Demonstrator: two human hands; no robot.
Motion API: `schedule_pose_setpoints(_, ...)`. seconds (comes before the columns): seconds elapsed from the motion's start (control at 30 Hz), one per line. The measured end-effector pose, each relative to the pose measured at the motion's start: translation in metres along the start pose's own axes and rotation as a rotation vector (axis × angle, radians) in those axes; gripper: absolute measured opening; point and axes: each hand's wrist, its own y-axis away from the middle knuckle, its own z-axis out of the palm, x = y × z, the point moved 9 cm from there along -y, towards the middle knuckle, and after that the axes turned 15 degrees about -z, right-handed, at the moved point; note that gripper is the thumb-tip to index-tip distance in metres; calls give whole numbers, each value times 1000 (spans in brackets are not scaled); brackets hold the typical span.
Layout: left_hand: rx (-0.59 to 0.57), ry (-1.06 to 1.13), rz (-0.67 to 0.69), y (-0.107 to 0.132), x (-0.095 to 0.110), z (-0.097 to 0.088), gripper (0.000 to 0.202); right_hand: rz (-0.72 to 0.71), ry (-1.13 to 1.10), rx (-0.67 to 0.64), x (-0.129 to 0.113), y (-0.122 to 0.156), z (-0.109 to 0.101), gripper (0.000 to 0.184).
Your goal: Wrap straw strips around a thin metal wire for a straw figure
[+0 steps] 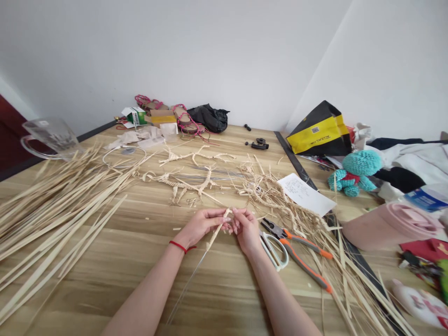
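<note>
My left hand (pixel 201 225), with a red string at the wrist, pinches the top of a thin wire wrapped in pale straw (pixel 217 230). My right hand (pixel 247 227) is closed on the same wrapped piece from the other side. The bare wire runs down toward me across the wooden table (pixel 224 289). Finished woven straw figures (pixel 185 184) lie just beyond my hands.
A big pile of straw strips (pixel 52 210) covers the left. Loose straw, white scissors (pixel 276 249) and orange pliers (pixel 301 259) lie right of my hands. Farther right are a paper note (pixel 305 194), a teal crochet toy (pixel 355 172), a yellow-black bag (pixel 320 130) and a pink container (pixel 392 226). A glass jug (pixel 49 137) stands far left.
</note>
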Motion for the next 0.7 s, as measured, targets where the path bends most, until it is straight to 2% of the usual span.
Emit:
schedule_pose_setpoints(0.5, 62, -8, -8, 0, 0, -4, 42, 4, 12, 19, -1, 1, -1, 28)
schedule_pose_setpoints(0.7, 37, -25, 5, 1, 2, 0, 40, 4, 12, 32, 0, 1, -3, 27)
